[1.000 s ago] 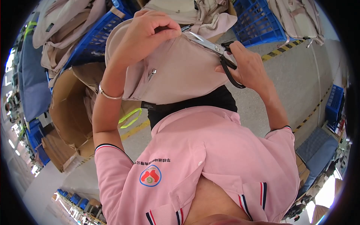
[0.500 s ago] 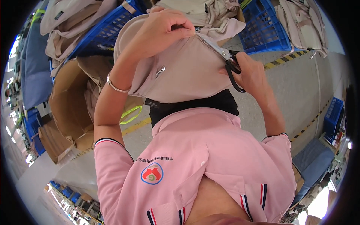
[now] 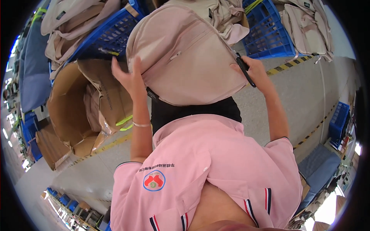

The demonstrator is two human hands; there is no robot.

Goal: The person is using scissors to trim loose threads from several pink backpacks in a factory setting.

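A beige-pink backpack (image 3: 204,73) with a zipped front pocket lies before me at waist height, its rounded end pointing away. Black-handled scissors (image 3: 245,70) are in my right hand (image 3: 258,74), whose fingers close round the handles at the bag's right edge; the blades are mostly out of sight. My left hand (image 3: 131,79) is open beside the bag's left edge, thumb and fingers apart. Whether it touches the fabric I cannot tell. A small dark label (image 3: 152,93) sticks out at the bag's near left corner.
An open cardboard box (image 3: 63,107) with beige fabric inside stands at the left. Behind it is a blue crate (image 3: 110,36) topped with similar bags. Another blue crate (image 3: 266,30) and more bags (image 3: 308,32) are at the far right. Striped tape (image 3: 289,66) marks the floor.
My left hand has let go of the bag's far edge and come back to its left side, opening. The scissors have drawn back from the zipper edge, and the bag has turned slightly.
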